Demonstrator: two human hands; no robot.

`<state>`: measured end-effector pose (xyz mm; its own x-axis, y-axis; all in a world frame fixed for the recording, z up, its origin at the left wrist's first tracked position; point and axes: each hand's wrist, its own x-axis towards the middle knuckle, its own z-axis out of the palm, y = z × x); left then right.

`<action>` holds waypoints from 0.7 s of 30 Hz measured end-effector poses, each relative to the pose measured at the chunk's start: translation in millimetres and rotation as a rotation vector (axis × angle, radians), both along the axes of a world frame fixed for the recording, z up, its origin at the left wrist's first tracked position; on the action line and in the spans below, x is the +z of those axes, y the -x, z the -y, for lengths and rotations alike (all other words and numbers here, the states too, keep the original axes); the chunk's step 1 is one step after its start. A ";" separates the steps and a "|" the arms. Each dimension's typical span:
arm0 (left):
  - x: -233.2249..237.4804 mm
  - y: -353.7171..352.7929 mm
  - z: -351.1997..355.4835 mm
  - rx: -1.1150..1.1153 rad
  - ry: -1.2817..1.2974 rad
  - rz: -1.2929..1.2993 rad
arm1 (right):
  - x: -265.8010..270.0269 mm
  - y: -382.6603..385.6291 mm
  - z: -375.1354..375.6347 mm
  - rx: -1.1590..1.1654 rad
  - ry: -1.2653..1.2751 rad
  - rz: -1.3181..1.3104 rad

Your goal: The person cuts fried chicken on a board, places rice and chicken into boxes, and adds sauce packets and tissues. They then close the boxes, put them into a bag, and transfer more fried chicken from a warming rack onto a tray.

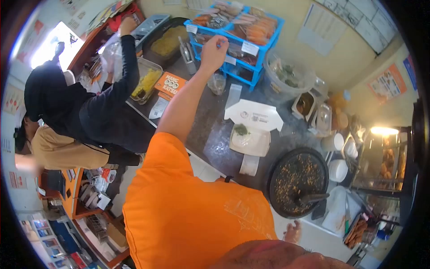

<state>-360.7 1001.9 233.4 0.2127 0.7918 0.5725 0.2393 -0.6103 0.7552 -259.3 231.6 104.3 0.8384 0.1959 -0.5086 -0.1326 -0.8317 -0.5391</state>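
My left hand [214, 54] is stretched out to the front of the blue stacked baskets [259, 62], its fingers curled together; what they hold, if anything, I cannot make out. Below it stands a small clear plastic container [217, 84]. My right hand [292, 232] hangs low near the counter edge, slightly blurred, fingers apart with nothing seen in them. Closest to it is a round black pan [277, 197] of dark flakes and orange bits, with a dark-handled utensil in it. On the counter an open white takeaway box [256, 144] contains white food topped with green flakes.
A person in black [58, 98] works at the left, one arm over the counter. Near that person are a tray of yellow shreds [147, 83] and an orange card [170, 84]. A clear tub [286, 80], white bowls [338, 171] and a lit display case [380, 161] line the right.
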 end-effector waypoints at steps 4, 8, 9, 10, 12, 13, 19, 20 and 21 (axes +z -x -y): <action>4.7 -1.0 -32.6 0.124 0.126 0.052 | -8.6 -9.3 11.0 -0.047 -0.024 -0.035; -39.0 -3.9 -54.6 0.207 0.160 0.062 | -12.6 1.1 5.3 -0.069 -0.025 -0.046; -47.0 -5.5 -57.2 0.210 0.179 0.091 | -13.7 4.4 2.7 -0.072 -0.014 -0.047; -53.0 -9.2 -62.7 0.210 0.198 0.119 | -14.4 7.7 0.0 -0.070 -0.013 -0.058; -32.0 -14.0 -63.5 0.259 0.145 0.070 | -7.8 14.4 -8.9 -0.073 0.023 -0.073; -23.4 -14.8 -60.6 0.288 0.127 0.040 | 1.2 15.0 -16.1 -0.073 0.063 -0.080; -71.7 -17.2 -60.0 0.358 0.244 0.101 | -14.9 10.0 11.5 -0.137 0.012 -0.063; -86.3 -13.3 -52.7 0.426 0.330 0.020 | -23.7 10.3 19.7 -0.114 0.030 -0.054; -99.3 -9.5 -46.8 0.450 0.411 -0.001 | -30.4 7.5 23.9 -0.092 0.051 -0.045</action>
